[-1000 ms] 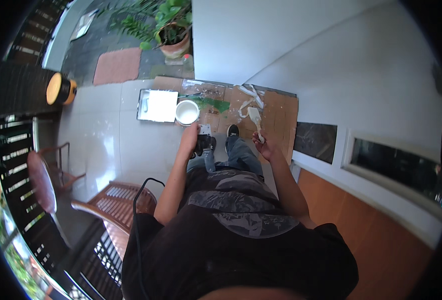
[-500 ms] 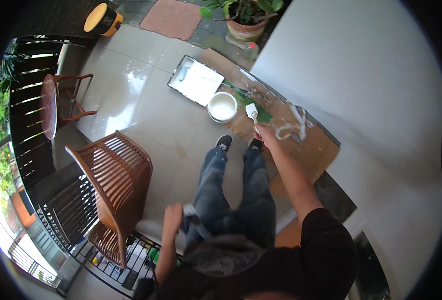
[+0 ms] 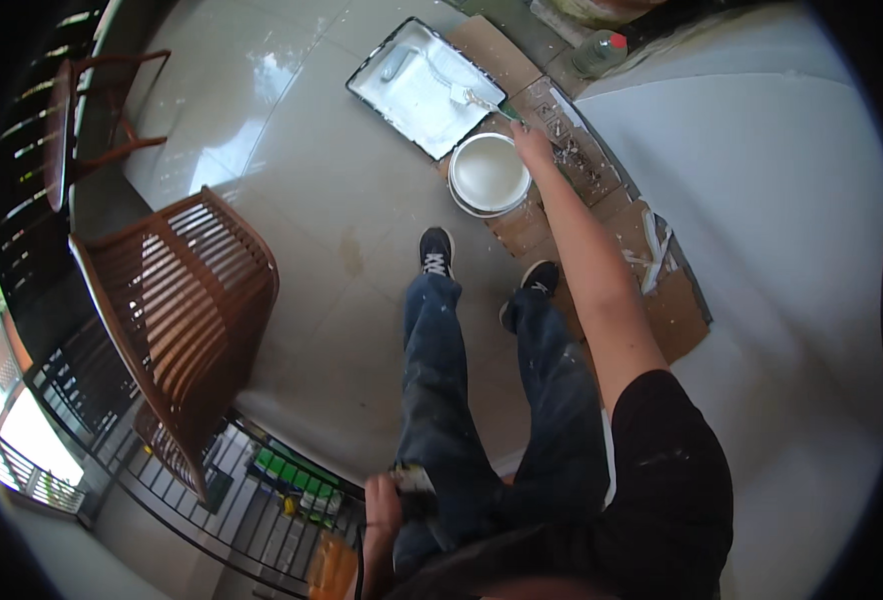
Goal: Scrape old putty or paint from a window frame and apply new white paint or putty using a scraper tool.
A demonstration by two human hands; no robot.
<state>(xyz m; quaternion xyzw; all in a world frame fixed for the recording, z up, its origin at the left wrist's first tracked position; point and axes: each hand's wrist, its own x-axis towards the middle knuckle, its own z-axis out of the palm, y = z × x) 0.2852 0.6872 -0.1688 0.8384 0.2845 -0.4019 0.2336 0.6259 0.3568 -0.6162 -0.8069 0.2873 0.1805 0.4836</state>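
Observation:
My right hand [image 3: 534,147] is closed round the handle of a paintbrush [image 3: 484,103]. The brush's white-coated head is over the black-rimmed paint tray [image 3: 417,110], at its right side; whether the bristles touch the paint is hard to tell. White paint covers the tray's inside, where a roller [image 3: 398,64] lies near the far end. Just below the tray stands a round white bucket [image 3: 490,175] of white paint. Low in the view, beside my left thigh, my left hand [image 3: 383,506] is closed on a blurred dark object with a pale end [image 3: 415,480], its kind unclear.
Paint-spotted cardboard [image 3: 617,225] lies along the white wall [image 3: 762,200], with crumpled white strips [image 3: 654,250] on it. A bottle with a red cap [image 3: 602,52] stands near the far corner. To the left are a slatted wooden chair [image 3: 187,290] and a small round table [image 3: 60,135].
My right hand has moved the paintbrush forward and left, from above the cardboard to the tray. My feet have stepped apart and the view has shifted closer. My left hand still holds its object.

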